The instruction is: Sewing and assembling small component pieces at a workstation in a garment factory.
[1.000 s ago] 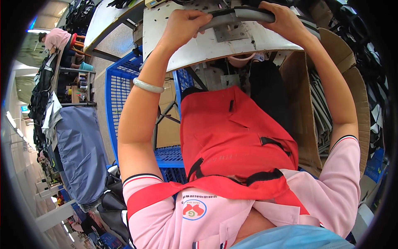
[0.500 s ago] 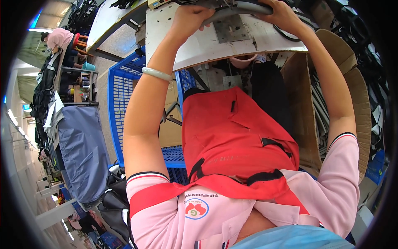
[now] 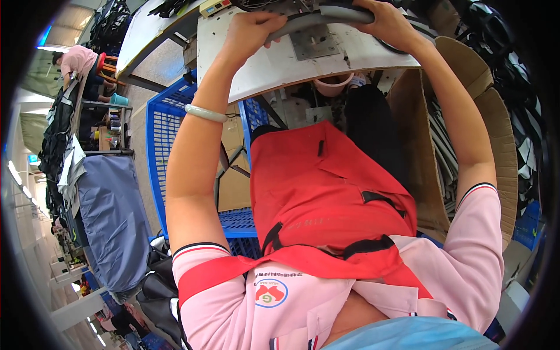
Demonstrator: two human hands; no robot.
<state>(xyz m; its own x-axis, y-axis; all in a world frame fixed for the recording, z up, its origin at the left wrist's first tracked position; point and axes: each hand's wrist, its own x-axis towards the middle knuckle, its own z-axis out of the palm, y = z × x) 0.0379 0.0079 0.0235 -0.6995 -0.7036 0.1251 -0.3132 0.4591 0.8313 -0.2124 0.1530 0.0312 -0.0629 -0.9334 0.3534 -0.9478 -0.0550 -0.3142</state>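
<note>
A grey, curved, padded strip (image 3: 315, 20) arches over the white worktable (image 3: 251, 73) at the top of the head view. My left hand (image 3: 248, 36) is closed on the strip's left end, thumb on top and fingertips curled below. Around the right end, my right hand (image 3: 388, 24) is closed as well. Between the hands, the strip crosses just above a metal plate (image 3: 315, 42) set in the tabletop. Whatever stands beyond the strip is mostly cut off by the upper edge.
A blue plastic basket (image 3: 160, 151) stands left of my red apron (image 3: 332, 186). On the right, a cardboard box (image 3: 408, 134) holds many grey strips (image 3: 443, 157). Below the table is a pink bowl (image 3: 334, 87). Another person (image 3: 79, 61) works at the far left.
The view has shifted slightly, so the table and basket sit a little further left and up. Both hands still hold the grey strip, which lies almost as before over the plate.
</note>
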